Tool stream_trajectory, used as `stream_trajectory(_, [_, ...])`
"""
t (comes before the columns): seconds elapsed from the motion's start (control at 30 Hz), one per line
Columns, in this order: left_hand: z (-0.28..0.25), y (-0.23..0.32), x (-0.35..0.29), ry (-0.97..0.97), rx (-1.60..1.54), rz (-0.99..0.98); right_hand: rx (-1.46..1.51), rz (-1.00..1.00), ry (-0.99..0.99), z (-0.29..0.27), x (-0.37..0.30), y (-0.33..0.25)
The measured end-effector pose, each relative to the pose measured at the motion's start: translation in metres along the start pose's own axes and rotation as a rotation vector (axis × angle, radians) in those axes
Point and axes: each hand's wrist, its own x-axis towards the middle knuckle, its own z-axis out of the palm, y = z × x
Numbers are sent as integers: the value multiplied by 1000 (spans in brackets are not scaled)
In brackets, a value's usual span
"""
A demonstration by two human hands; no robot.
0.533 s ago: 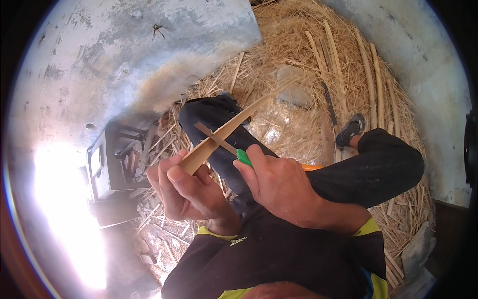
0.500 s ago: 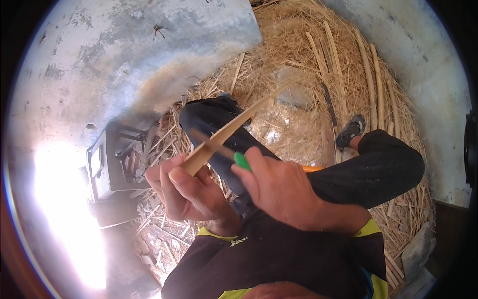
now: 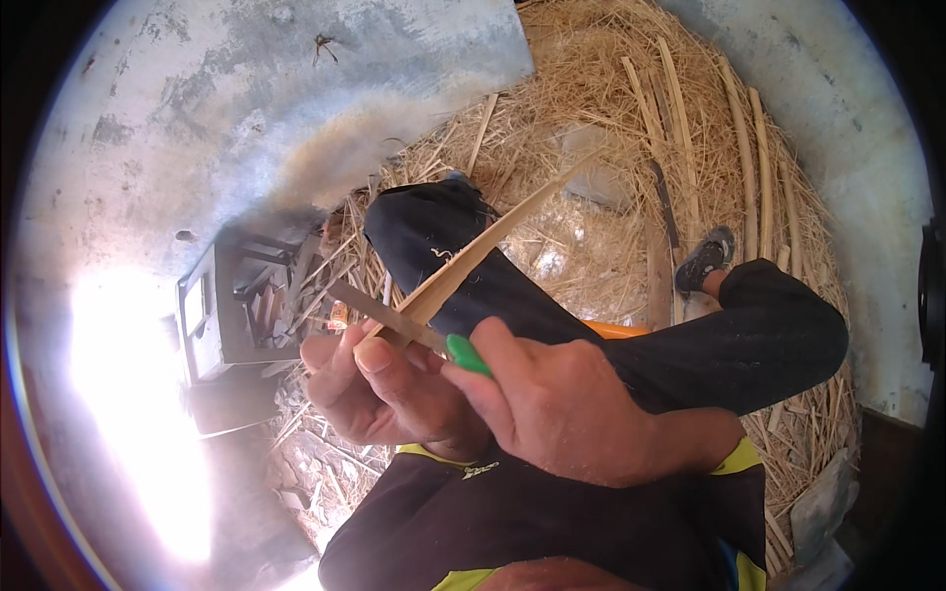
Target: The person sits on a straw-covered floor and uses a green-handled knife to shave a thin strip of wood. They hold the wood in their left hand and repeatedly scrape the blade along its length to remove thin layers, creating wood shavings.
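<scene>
L fingers [image 3: 374, 357] pinch strip [image 3: 473, 254], R fingers [image 3: 493, 345] grip grn-handled knife [image 3: 406, 326]; box [image 3: 204, 347] w/ wood pcs [image 3: 267, 307].

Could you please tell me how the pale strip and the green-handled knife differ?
The strip is pale; the knife has a darker blade. The strip looks longer than the knife. The left hand holds the strip, the right hand the knife. Both are slender and cross in view.
</scene>
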Motion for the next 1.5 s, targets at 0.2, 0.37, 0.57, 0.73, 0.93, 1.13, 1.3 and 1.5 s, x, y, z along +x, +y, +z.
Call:
stream_trajectory(0.2, [2,0,8,-13,27,-46,-92,-42,85,7,5,-3])
stream_trajectory(0.37, [-8,-3,7,-90,-3,41,-216,-57,118,10,11,3])
stream_trajectory(0.57, [-5,-1,4,-100,-40,10,-132,3,129,4,4,4])
stream_trajectory(0.73, [-12,-1,9,-135,4,-18,-246,129,85,7,12,17])
stream_trajectory(0.93, [-7,-1,4,-118,1,82,-113,-59,97,-1,5,-6])
stream_trajectory(1.13, [-13,6,7,-228,-24,53,-274,-113,198,6,1,2])
stream_trajectory(1.3, [-18,5,13,-222,12,35,-267,-8,191,10,2,8])
stream_trajectory(1.5, [-20,6,10,-169,-18,13,-504,78,178,25,-13,58])
